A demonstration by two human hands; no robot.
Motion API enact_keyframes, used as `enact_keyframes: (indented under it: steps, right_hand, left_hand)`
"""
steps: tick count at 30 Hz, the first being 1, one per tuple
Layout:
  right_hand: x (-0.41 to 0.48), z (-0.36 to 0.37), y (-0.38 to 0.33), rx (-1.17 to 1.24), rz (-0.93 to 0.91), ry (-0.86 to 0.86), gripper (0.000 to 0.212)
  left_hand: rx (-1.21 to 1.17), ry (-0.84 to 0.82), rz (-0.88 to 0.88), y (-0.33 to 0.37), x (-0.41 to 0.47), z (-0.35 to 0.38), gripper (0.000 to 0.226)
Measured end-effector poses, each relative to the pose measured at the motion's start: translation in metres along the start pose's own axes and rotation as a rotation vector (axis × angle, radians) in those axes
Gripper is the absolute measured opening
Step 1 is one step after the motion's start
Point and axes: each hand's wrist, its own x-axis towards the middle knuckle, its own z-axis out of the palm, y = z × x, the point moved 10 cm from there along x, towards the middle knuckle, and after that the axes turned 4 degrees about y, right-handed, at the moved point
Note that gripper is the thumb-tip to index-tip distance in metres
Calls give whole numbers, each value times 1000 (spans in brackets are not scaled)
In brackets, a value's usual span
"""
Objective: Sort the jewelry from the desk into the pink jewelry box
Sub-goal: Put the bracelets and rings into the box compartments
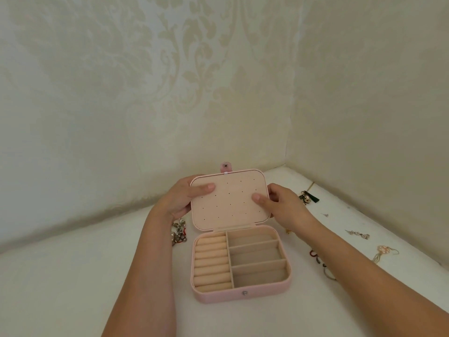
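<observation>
Box (218,297) open, compartments empty. Left hand (184,200) and right hand (281,205) each gripped lid (228,210) edge. Beaded strand (178,233) lay just beside left wrist; earrings (357,234) well right of box, nearer right hand.

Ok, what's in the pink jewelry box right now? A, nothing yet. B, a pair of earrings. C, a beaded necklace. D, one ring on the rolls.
A: the left hand and right hand hold the lid up, and the ring rolls and compartments of the pink jewelry box show only bare lining.
</observation>
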Motion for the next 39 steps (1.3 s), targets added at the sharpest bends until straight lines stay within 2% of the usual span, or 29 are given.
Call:
enact_keyframes:
  steps: [4,5,6,8,11,13,16,23,28,33,39]
  right_hand:
    - [-7,5,3,-145,8,-19,31]
    - [-10,5,2,-169,3,-24,23]
    - [-13,3,-2,-212,-14,-16,25]
    - [-24,0,-20,-381,-102,26,48]
    - [-52,17,-54,-464,-342,2,54]
    - [-72,46,-54,-513,-437,-135,52]
    - [-82,69,-37,-604,-440,-250,52]
    - [-82,69,-35,-639,-438,-249,51]
    - [-83,66,-38,-624,-445,-229,50]
    - [-83,65,-37,-602,-428,-231,50]
    - [-78,61,-30,-544,-420,-260,46]
  left_hand:
    - [186,-36,-133,-17,-11,-2,53]
    - [266,-29,-153,-20,-16,-3,52]
    - [363,-10,-158,-21,-21,-4,46]
    - [554,44,-130,-18,-29,-8,31]
    - [770,121,-25,0,-37,-12,21]
    - [798,151,10,10,-41,-16,16]
    - [666,274,-47,10,-48,-40,14]
    - [875,567,16,12,-96,-95,4]
    - [921,568,58,1,-134,-92,12]
    - [1029,501,66,-18,-145,-83,22]
    - [1143,478,114,-20,-141,-77,10]
